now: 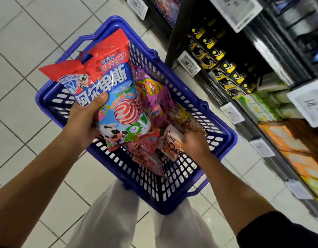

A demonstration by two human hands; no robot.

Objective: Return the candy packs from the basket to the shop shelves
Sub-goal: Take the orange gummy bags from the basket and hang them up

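Head view: my left hand (83,120) gripped the lollipop pack (108,90) above the basket (224,140), right hand (194,142) pinching a small pack (172,144) inside it; either could slip.

Lollipop pack (108,97) raised over candy-filled blue basket (174,199).

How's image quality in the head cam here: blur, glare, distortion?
Head view: shelves and price tags on the right are motion-smeared, digits barely legible; the lollipop pack in the left hand is sharp, with glare streaks on its red top; the right hand in the basket is slightly soft; wide-angle bend curves the floor tile lines; lighting is even, shadows weak.
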